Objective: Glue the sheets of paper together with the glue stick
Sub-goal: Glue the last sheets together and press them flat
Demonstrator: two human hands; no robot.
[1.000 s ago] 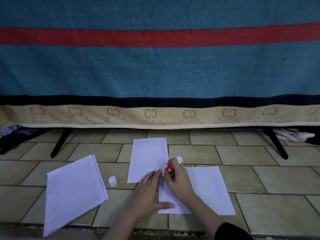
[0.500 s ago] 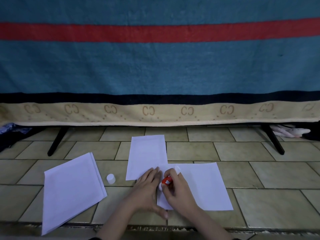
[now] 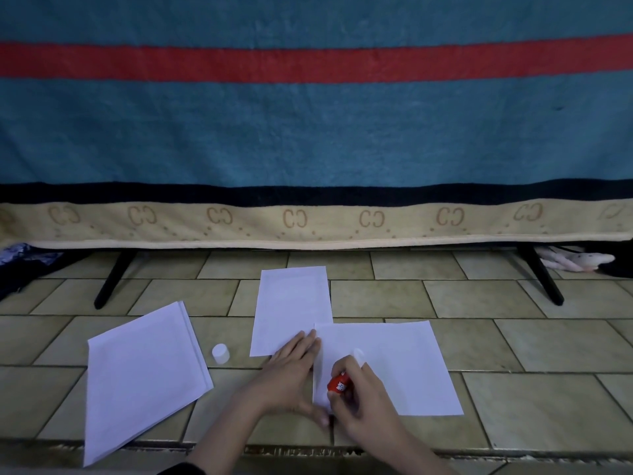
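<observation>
Right hand (image 3: 363,402) gripping cylindrical glue stick (image 3: 339,385)

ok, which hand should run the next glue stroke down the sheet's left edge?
Right. The right hand already grips the red glue stick over the right-hand white paper sheet; the left hand lies flat, pinning that edge.

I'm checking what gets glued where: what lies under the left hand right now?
The left hand presses on bare floor tile; its fingertips overlap the upright sheet's lower corner, beside the right sheet's left edge. Whatever is beneath the palm is covered.

Dim, soft focus, edges bowed
</observation>
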